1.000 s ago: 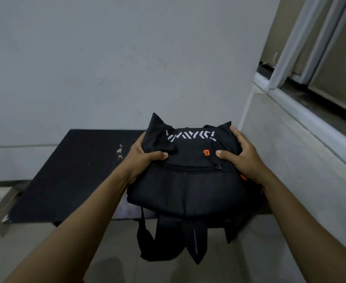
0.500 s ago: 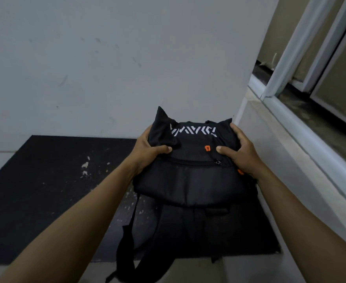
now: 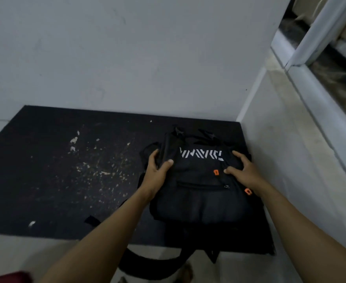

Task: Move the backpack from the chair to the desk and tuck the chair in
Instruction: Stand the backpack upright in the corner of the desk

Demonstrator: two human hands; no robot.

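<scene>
The black bag (image 3: pixel 200 186) lies on the dark tabletop (image 3: pixel 66 176), at its right end, near the wall (image 3: pixel 286 160). The left hand (image 3: pixel 155 174) grips the bag's top left corner, thumb pinching the cloth. The right hand (image 3: pixel 245 172) rests on the top right, fingers (image 3: pixel 237 155) spread and curled over it. A strap (image 3: pixel 147 260) hangs off the front edge.

A plain grey-white painted wall (image 3: pixel 127 54) fills the upper frame, meeting a pale side wall (image 3: pixel 286 152) at right. A white-framed window (image 3: pixel 319 31) occupies the upper right. Light is dim.
</scene>
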